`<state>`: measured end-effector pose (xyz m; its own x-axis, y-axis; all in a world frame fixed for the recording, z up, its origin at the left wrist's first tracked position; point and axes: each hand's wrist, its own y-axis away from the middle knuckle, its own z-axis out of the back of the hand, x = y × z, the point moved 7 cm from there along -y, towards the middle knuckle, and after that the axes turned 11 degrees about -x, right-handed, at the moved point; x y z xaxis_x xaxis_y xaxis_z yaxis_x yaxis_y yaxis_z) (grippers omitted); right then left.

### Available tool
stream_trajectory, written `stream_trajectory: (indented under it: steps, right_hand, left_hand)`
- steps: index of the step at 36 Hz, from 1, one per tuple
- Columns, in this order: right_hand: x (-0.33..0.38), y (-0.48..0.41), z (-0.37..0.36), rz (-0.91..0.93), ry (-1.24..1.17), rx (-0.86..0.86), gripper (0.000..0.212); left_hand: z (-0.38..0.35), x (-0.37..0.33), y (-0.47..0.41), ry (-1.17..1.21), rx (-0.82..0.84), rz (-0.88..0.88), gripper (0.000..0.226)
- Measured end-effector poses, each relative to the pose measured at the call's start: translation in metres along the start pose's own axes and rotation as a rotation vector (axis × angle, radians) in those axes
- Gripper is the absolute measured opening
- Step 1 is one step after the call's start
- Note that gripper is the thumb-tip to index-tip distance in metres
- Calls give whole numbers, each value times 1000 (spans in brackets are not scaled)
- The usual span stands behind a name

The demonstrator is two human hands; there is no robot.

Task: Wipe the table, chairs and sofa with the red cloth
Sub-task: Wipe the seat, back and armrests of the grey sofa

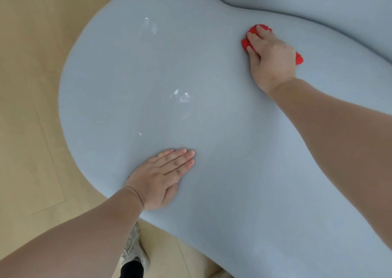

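Right hand [273,59] pressed red cloth [245,44] onto blue sofa [212,86] seat near its back edge, fingers curled over cloth, left hand [161,178] lay flat near front edge, fingers straight

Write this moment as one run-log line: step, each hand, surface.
step: wiping sofa | right hand: grips red cloth against sofa, far side | left hand: flat on sofa near front edge, holds nothing

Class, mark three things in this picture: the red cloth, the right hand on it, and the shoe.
red cloth [245,44]: head view, its exposed left edge.
right hand [272,60]: head view, back of the hand.
shoe [132,250]: head view, its laced top.
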<state>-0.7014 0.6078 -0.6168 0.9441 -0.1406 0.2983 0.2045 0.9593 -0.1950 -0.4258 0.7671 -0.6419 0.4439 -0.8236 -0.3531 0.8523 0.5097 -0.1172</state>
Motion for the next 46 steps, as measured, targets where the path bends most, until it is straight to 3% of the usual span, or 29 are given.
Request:
stream_trajectory:
  steps: [26,33,46]
  right_hand:
    - [120,109,-13,75,-152,45,37]
    - [147,145,-7,123,-183,16,31]
    - [203,236,-5,269,-289,-36,30]
  left_hand:
    - [17,-8,1,101,43,8,52]
    - [45,17,56,84,118,30,50]
    - [73,52,93,6,34,125,48]
